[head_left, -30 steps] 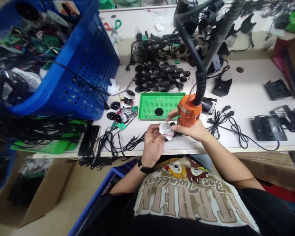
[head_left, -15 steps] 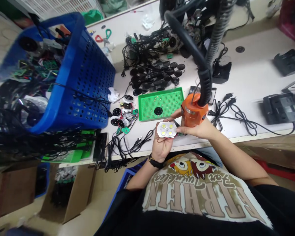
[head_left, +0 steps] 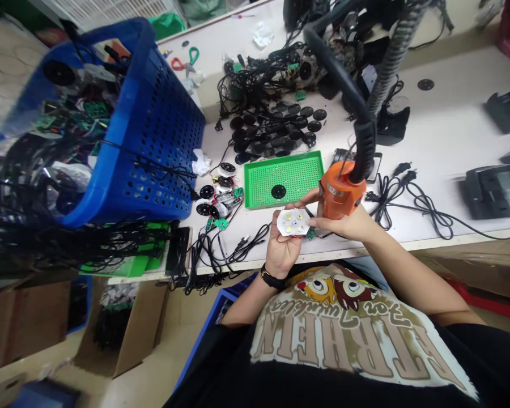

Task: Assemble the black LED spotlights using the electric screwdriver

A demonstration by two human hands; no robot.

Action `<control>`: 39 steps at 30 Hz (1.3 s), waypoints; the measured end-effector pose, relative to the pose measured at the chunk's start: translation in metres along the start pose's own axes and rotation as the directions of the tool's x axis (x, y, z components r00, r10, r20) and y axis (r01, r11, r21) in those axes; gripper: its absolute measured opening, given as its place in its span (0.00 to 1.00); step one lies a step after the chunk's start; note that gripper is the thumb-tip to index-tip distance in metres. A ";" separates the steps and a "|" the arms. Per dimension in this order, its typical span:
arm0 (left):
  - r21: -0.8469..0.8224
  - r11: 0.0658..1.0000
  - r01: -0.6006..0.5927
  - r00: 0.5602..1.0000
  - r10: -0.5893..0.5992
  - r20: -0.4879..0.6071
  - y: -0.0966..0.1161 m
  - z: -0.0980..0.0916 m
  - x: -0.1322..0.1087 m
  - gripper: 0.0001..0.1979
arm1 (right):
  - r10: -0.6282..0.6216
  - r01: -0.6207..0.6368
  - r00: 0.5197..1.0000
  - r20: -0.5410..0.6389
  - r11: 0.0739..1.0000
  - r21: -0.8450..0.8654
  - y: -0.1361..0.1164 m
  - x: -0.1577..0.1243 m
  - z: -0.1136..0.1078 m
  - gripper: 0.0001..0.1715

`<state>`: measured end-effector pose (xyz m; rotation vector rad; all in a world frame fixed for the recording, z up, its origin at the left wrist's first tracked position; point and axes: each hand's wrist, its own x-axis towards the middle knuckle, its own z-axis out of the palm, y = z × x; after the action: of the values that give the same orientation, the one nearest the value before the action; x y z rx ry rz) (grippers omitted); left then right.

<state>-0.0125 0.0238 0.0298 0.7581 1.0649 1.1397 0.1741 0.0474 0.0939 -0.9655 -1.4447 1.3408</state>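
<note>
LED board (head_left: 292, 222) rests on the upturned palm of the left hand (head_left: 283, 249), its fingers curled up around the board's far edge. Right hand (head_left: 340, 224) grips an orange driver (head_left: 338, 190) hanging from a black hose (head_left: 364, 133), fingertips just beside the board's right edge. Small green circuit board (head_left: 310, 233) sits just under those fingers, near the green tray (head_left: 283, 179)

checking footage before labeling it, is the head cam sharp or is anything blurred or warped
In the head view, the white LED board is fairly sharp under even light; the blue plastic basket looks bent by wide-angle distortion; the black holder at the right edge is softly blurred.
</note>
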 end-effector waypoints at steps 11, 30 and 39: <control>-0.021 0.991 -0.129 0.980 0.131 0.147 0.009 0.001 -0.010 0.29 | 0.019 -0.022 0.999 -0.050 0.997 -0.075 0.005 -0.002 -0.001 0.25; 0.700 0.288 -0.653 0.710 0.554 0.435 -0.022 -0.025 0.002 0.10 | -0.142 0.084 0.857 -0.495 0.987 -0.138 0.015 -0.001 -0.006 0.17; 0.739 0.312 -0.597 0.802 0.234 0.549 0.057 -0.048 0.030 0.21 | -0.166 0.067 0.848 -0.503 0.976 -0.208 0.013 -0.012 -0.009 0.11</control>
<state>-0.0753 0.0667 0.0567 2.1718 1.1591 0.7033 0.1855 0.0396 0.0798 -1.2257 -1.1910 0.7768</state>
